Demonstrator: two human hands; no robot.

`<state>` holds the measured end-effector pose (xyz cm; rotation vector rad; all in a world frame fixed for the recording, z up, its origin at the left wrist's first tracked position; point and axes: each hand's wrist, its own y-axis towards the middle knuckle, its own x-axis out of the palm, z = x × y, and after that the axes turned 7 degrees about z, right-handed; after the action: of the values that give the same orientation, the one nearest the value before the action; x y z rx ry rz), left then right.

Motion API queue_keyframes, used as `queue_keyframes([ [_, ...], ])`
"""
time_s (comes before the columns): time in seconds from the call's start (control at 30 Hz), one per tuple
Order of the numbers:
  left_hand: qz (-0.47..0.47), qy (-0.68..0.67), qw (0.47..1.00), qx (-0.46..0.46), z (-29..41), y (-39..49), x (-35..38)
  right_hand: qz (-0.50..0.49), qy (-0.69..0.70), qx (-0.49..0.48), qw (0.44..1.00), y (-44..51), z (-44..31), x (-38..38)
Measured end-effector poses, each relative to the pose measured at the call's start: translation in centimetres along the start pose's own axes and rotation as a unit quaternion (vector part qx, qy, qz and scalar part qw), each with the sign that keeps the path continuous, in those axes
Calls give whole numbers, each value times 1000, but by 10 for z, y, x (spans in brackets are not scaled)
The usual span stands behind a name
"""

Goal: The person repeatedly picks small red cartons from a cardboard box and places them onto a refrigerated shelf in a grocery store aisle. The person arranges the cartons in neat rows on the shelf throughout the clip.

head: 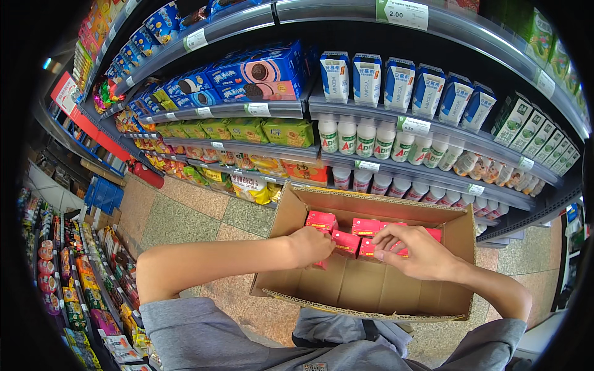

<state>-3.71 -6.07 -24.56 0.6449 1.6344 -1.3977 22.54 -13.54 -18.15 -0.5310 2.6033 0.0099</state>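
An open corrugated cardboard box lies before me, with several small red cartons along its far side. My left hand is over the cartons at the left end, its fingers curled down; whether it grips one of them cannot be told. Over the cartons to the right is my right hand, palm down, with its fingers bent and somewhat apart. Its fingertips are close above the red tops, and nothing shows held in it. Both hands hide parts of the cartons beneath them.
Beyond the box stand store shelves with blue cookie boxes, blue-and-white milk cartons and white bottles. Racks of snack bags line the left. A red fire extinguisher stands on the tiled floor.
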Motion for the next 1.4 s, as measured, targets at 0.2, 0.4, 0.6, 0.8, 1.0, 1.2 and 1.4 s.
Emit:
queue_keyframes([
  [0.2,84,-316,945,-16,-15,-26,-64,35,26,52,998,-3,-10,-16],
  [0.4,226,-542,809,20,-23,-46,-106,121,141,39,982,-7,-17,-38],
  [0.6,350,-626,691,92,-24,-63,-149,228,197,-85,950,-8,-43,-70],
  [0.8,484,-596,619,168,-33,-58,-194,343,252,-208,881,0,-75,-91],
  [1.0,572,-585,546,180,-51,-29,-241,376,234,-297,846,22,-95,-116],
  [1.2,637,-580,491,130,-78,6,-292,416,62,-303,855,54,-83,-141],
  [1.4,704,-510,479,118,-111,31,-332,457,95,-375,801,77,-96,-187],
])
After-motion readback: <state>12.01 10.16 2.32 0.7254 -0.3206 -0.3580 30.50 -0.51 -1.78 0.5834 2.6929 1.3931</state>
